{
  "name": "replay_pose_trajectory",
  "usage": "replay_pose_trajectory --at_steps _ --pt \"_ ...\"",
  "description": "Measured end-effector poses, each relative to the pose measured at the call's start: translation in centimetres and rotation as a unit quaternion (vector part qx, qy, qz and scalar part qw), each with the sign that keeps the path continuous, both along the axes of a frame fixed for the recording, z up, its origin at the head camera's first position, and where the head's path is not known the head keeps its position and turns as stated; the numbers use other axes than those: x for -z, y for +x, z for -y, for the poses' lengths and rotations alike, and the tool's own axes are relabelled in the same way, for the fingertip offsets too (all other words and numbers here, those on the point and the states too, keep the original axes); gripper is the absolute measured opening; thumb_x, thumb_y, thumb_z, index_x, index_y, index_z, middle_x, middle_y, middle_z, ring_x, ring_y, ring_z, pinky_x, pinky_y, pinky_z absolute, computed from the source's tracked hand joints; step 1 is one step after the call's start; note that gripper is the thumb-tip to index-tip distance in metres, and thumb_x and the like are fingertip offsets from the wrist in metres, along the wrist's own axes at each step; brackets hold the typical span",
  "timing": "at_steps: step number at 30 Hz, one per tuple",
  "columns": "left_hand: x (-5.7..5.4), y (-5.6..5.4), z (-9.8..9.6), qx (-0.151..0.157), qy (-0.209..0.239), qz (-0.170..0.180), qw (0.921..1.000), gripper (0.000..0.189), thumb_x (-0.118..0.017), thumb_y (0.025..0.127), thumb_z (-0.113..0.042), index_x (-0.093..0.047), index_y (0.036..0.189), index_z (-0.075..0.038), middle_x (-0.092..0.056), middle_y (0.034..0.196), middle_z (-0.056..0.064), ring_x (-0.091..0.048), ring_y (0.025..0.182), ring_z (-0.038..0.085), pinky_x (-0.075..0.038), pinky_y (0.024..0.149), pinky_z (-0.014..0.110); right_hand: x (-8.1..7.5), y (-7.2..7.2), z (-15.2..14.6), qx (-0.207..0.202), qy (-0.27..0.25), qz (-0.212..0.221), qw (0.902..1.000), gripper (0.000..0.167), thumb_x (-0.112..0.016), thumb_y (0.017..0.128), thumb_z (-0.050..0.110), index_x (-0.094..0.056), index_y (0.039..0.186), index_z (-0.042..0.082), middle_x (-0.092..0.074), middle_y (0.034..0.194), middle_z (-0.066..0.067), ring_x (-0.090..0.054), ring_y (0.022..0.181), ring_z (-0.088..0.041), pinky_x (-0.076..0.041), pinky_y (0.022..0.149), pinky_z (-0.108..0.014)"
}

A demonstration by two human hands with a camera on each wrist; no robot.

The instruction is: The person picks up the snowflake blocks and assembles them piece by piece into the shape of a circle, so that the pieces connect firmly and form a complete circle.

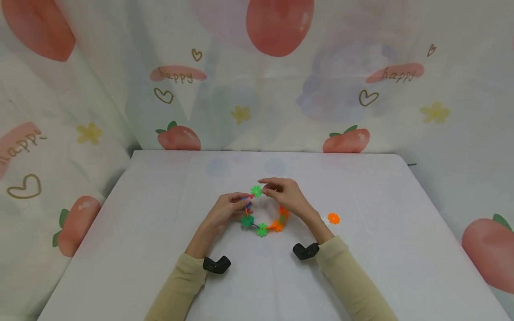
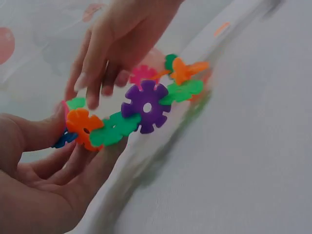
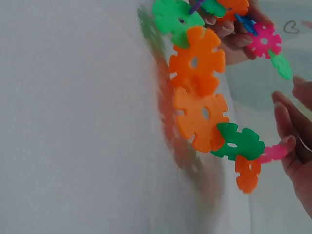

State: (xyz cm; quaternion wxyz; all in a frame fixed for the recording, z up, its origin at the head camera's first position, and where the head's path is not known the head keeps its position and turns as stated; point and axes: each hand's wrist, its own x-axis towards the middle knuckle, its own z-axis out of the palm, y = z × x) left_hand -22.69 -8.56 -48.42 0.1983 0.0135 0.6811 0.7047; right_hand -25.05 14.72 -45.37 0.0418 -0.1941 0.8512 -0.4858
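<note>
A curved chain of interlocking plastic flower-shaped discs (image 1: 262, 229), in orange, green, purple, blue and pink, is held up off the table. My left hand (image 1: 229, 208) pinches one end, with thumb and fingers about an orange disc (image 2: 84, 127) and a blue one. Beyond that grip a light green disc (image 1: 256, 191) stands at the tip, joined to a pink disc (image 3: 264, 41). My right hand (image 1: 287, 195) is at the other end, its curled fingers on a pink disc (image 3: 274, 153). Its thumb and forefinger are close beside the light green disc; contact there is unclear.
A loose orange disc (image 1: 333, 218) lies on the white table (image 1: 381, 258), right of my right forearm, with a pale piece partly hidden beside it. Printed cloth (image 1: 273, 98) hangs behind the table and at its sides. Each wrist carries a black camera (image 1: 217, 265).
</note>
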Motion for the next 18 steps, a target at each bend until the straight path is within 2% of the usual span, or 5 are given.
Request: replay_pose_trajectory --at_steps 4,7,12,18 --pt "-0.1 0.0 0.3 0.01 0.013 -0.003 0.9999 0.041 -0.061 0.104 -0.015 -0.056 0.14 0.005 -0.071 0.121 0.024 -0.076 0.091 0.016 -0.06 0.092 0.035 -0.2 0.5 -1.4 0.044 0.018 -0.068 0.9965 0.029 -0.069 0.1 0.02 -0.072 0.129 0.012 -0.077 0.107 -0.005 -0.067 0.095 -0.022 -0.053 0.083 -0.035" --pt "-0.3 -0.1 0.5 0.018 0.004 -0.011 0.9998 0.045 -0.06 0.104 -0.013 -0.052 0.146 0.001 -0.072 0.121 0.023 -0.075 0.094 0.017 -0.058 0.098 0.037 -0.3 1.1 -3.1 0.068 0.028 -0.09 0.9932 0.026 -0.069 0.1 0.017 -0.074 0.124 0.01 -0.077 0.108 -0.005 -0.066 0.097 -0.021 -0.051 0.084 -0.038" --pt "-0.4 -0.2 0.8 0.023 -0.006 -0.017 0.9996 0.051 -0.062 0.103 -0.015 -0.049 0.149 0.003 -0.071 0.124 0.024 -0.074 0.094 0.015 -0.056 0.1 0.037 -0.1 2.3 -6.0 0.09 0.064 -0.087 0.9901 0.02 -0.07 0.099 0.015 -0.076 0.117 0.009 -0.077 0.107 -0.005 -0.064 0.095 -0.02 -0.051 0.084 -0.036" --pt "-0.3 -0.1 0.7 -0.011 -0.004 -0.002 0.9999 0.047 -0.068 0.099 -0.012 -0.055 0.137 0.011 -0.071 0.121 0.025 -0.075 0.091 0.015 -0.059 0.09 0.029 0.5 3.6 -9.4 0.095 0.11 -0.077 0.9864 0.018 -0.071 0.098 0.015 -0.077 0.114 0.009 -0.078 0.103 -0.003 -0.062 0.09 -0.017 -0.049 0.079 -0.026"
